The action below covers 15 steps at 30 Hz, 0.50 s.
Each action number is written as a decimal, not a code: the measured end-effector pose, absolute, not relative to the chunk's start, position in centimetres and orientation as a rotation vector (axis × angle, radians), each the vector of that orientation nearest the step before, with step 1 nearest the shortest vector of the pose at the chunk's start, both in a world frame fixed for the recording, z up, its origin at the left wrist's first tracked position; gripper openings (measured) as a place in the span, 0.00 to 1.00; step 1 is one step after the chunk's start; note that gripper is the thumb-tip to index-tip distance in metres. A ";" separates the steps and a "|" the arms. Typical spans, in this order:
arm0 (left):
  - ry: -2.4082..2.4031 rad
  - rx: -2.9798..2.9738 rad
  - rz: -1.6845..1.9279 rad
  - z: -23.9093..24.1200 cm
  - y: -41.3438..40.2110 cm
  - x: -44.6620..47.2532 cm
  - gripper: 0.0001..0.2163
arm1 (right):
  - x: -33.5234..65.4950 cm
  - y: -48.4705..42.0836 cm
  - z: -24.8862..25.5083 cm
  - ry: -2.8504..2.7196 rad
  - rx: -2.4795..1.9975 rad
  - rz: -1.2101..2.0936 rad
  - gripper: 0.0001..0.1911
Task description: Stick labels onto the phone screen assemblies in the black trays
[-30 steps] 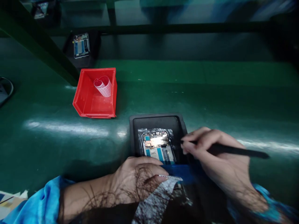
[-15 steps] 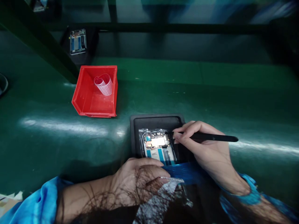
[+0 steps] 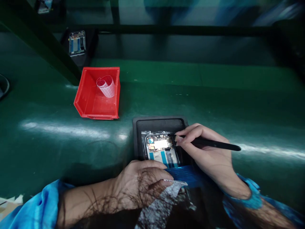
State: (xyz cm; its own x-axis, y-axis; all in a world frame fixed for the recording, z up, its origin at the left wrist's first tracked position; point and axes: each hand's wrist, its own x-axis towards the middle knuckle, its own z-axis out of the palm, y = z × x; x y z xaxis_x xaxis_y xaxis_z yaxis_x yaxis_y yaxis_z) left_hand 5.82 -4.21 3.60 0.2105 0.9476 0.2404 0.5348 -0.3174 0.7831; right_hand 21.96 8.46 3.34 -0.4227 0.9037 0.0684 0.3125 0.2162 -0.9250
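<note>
Right hand (image 3: 209, 152) gripped a thin black stylus (image 3: 214, 144) between thumb and fingers, its tip touching the right edge of the opened phone (image 3: 160, 149), which lay in a clear wrapper inside the black tray (image 3: 159, 122). Half a second earlier the stylus lay nearly level with its tip just off the phone; it had since tilted, its far end dipping toward the right, and the fingers had closed in a little on the phone's upper right corner. A second before, that hand sat lower and further right, clear of the phone. Left hand (image 3: 140, 184) rested flat at the tray's near edge, fingers bent over a blue strip (image 3: 188, 175) just beside the phone, gripping nothing that I could make out; it had not moved.

Beyond the tray, the glossy green bench top (image 3: 214, 105) carried a red bin (image 3: 97, 93) to the far left, holding a curled white perforated strip (image 3: 106, 86). Further back, another opened phone (image 3: 76, 43) sat on a dark tray near a slanting green beam (image 3: 40, 41).
</note>
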 end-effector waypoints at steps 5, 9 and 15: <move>1.381 1.872 0.983 3.0 -4.5 6.0 0.05 | 22.1 8.3 3.4 -1.902 -1.077 1.154 0.10; 1.371 1.825 0.968 3.0 -4.5 6.0 0.03 | 22.2 8.1 3.5 -1.912 -1.048 1.149 0.10; 1.359 1.820 0.996 3.2 -4.5 6.0 0.03 | 21.9 8.4 3.2 -1.970 -1.019 1.164 0.10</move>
